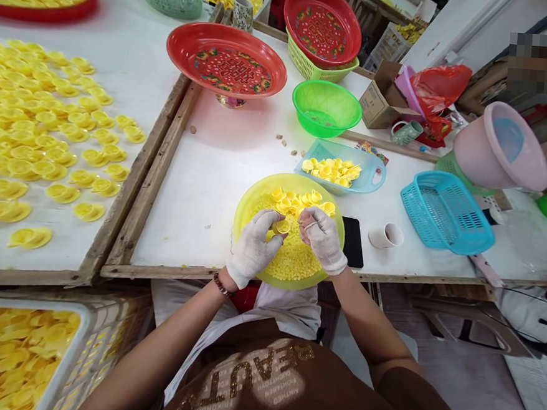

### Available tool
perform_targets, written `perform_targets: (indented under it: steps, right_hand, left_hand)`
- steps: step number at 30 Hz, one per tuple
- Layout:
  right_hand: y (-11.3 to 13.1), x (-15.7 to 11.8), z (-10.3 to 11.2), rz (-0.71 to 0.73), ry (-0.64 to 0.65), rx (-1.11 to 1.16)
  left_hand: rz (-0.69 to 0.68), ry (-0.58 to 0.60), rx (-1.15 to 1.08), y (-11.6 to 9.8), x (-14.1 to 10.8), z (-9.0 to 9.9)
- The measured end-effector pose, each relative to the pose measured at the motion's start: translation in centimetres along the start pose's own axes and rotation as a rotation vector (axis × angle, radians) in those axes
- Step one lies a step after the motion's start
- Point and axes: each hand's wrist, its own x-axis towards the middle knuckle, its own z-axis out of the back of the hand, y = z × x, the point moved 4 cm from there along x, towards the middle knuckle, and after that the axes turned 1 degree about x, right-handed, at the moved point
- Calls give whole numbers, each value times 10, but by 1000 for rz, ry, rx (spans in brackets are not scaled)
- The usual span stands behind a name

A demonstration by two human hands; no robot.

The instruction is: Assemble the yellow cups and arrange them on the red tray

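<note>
My left hand and my right hand wear white cotton gloves and hover over a round yellow plastic basin. Between the fingertips of my left hand sits a small yellow cup-shaped plastic piece. My right fingertips stick out bare from the glove and are close to that piece; I cannot tell if they touch it. Several similar pieces lie at the far side of the basin, above a heap of small yellow granules.
A blue tray of yellow pieces stands beyond the basin, with a green bowl and a red floral plate further back. Yellow pieces cover the neighbouring table at left. A teal basket and a white cup lie right.
</note>
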Motion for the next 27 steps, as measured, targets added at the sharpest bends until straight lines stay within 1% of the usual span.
perform_targets:
  steps: [2,4,6,9,11,13,14,16,18,20,22,24,25,27]
  right_hand:
    - [5,-2,-3,73,38,-139]
    - [11,-2,-7,135,46,-249]
    - [13,1,-6,136,12,-280]
    - [12,1,1,77,-59,-273]
    - [10,-2,7,66,-64,-325]
    - [6,-7,11,70,-15,-453]
    - [4,-10,11,75,30,-540]
    - [-4,-14,10,71,162,-714]
    - [-10,-16,8,78,265,-807]
    - [-12,-16,6,102,324,-835]
    - [-11,-15,3,140,359,-858]
    - [-5,-14,1,198,385,-917]
    - [-1,-13,-1,226,398,-955]
    - [7,-11,-3,270,423,-1020]
  left_hand:
    - [-2,17,24,2,1,-2]
    - [-2,42,39,4,1,-4]
    - [9,58,39,4,1,-6]
    - [49,48,26,2,0,-6]
    - [69,22,17,-2,-2,0]
    - [54,-11,27,-5,-4,12]
    - [41,-35,46,-6,-5,22]
    - [33,-113,111,0,-8,51]
    - [86,-231,226,14,-15,91]
    - [203,-346,400,33,-28,138]
    - [363,-422,594,53,-44,185]
    - [536,-447,746,74,-63,224]
    - [621,-439,805,84,-72,240]
    - [766,-390,894,104,-90,262]
